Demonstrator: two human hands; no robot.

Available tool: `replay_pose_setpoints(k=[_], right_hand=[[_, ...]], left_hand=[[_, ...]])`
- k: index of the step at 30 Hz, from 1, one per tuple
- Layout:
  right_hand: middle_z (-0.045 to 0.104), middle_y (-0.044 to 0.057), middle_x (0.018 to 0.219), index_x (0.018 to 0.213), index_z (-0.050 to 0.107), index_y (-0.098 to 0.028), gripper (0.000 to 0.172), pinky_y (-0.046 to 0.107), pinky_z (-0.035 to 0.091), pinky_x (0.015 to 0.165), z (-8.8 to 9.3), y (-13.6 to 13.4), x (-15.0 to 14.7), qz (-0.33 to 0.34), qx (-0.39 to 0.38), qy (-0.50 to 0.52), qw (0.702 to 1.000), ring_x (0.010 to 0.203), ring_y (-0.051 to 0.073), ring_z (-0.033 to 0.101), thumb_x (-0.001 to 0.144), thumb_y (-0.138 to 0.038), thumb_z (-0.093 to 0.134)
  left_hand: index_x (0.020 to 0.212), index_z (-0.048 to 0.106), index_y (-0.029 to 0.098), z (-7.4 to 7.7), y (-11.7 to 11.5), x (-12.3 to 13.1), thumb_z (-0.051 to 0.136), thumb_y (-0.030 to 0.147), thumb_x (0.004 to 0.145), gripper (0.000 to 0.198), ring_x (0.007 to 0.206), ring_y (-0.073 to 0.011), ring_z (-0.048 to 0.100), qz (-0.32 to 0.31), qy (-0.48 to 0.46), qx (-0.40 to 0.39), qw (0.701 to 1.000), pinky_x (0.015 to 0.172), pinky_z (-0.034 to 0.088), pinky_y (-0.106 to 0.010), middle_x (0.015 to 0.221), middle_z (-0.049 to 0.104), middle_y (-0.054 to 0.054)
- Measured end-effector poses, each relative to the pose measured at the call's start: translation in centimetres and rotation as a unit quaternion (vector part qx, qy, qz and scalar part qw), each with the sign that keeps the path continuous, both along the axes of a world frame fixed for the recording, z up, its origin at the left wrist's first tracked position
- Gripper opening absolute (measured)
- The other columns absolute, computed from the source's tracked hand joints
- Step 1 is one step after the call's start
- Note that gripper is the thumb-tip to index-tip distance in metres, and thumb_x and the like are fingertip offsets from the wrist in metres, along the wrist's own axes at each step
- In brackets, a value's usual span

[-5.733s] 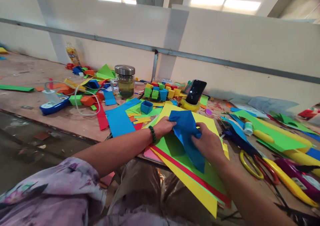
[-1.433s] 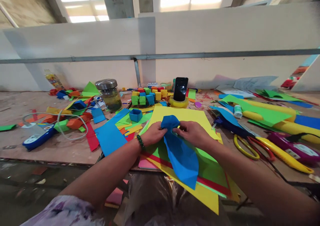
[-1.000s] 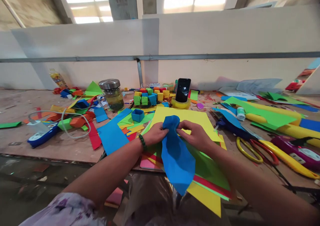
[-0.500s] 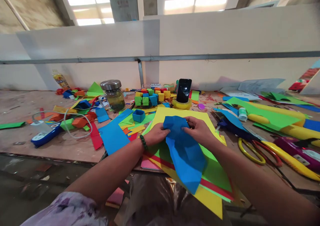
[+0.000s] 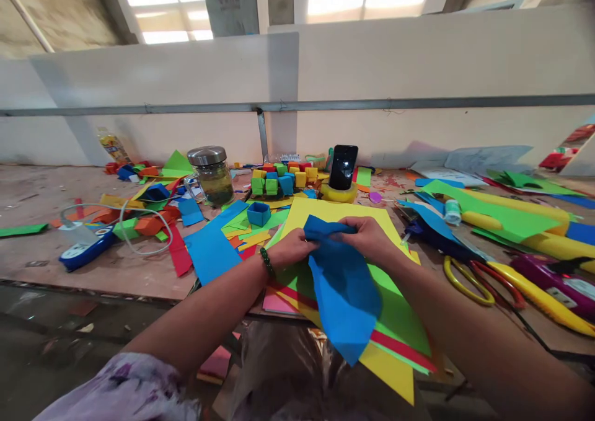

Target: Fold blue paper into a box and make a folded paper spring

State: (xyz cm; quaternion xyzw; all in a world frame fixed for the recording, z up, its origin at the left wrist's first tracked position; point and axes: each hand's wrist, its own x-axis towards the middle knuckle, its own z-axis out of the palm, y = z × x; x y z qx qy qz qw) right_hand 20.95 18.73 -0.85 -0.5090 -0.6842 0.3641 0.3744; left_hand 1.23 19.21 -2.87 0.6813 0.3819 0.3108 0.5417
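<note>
Coloured cubes [image 5: 285, 186] block the gap between jar [image 5: 216, 184] and phone [image 5: 344, 167].

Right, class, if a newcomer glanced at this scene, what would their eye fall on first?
Probably the bright blue sheet, held at its far end by the left hand and the right hand in the centre foreground. Next, perhaps, the cluster of small coloured blocks farther back on the table, with a lidded glass mug to their left and a dark-screened phone to their right.
</note>
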Motion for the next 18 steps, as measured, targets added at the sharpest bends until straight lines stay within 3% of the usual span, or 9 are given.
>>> replay_pose_setpoints(k=[4,8,12,18], right_hand=[[0.062,-0.002,0.064,0.072,0.068,-0.016,0.028,0.026,0.044,0.055,-0.3,-0.3,0.0,-0.014,0.017,-0.012,1.000,0.060,0.015,0.054,0.063,-0.042,0.074],[0.059,-0.003,0.064,0.069,0.065,-0.017,0.028,0.026,0.042,0.057,0.0,-1.0,-0.2,-0.006,0.071,-0.036,0.997,0.062,0.014,0.052,0.066,-0.044,0.072],[0.056,-0.004,0.064,0.069,0.062,-0.018,0.024,0.025,0.040,0.059,0.3,-1.4,-0.3,0.024,0.100,-0.065,0.993,0.062,0.013,0.049,0.068,-0.040,0.071],[0.062,0.000,0.070,0.072,0.064,-0.018,0.028,0.026,0.043,0.062,0.2,-1.3,0.1,0.037,0.098,-0.052,0.993,0.069,0.016,0.054,0.070,-0.045,0.071]], left_hand=[[0.083,0.069,0.009,0.4,-0.2,-0.2,0.060,0.027,0.076,0.021,0.058,-0.0099,0.050,0.011,0.006,-0.033,0.999,0.059,0.042,-0.023,0.067,0.063,-0.001],[0.064,0.060,0.012,1.2,-0.7,-0.2,0.058,0.030,0.077,0.022,0.046,-0.0077,0.040,0.039,0.043,-0.037,0.998,0.046,0.032,-0.021,0.048,0.046,0.004],[0.059,0.056,0.014,1.7,-1.0,0.0,0.059,0.030,0.075,0.023,0.047,-0.0082,0.040,0.062,0.058,-0.029,0.996,0.046,0.030,-0.021,0.046,0.045,0.004],[0.050,0.047,0.016,1.8,-1.0,0.1,0.056,0.025,0.076,0.029,0.043,-0.0072,0.035,0.091,0.092,-0.038,0.991,0.044,0.027,-0.022,0.043,0.043,0.004]])
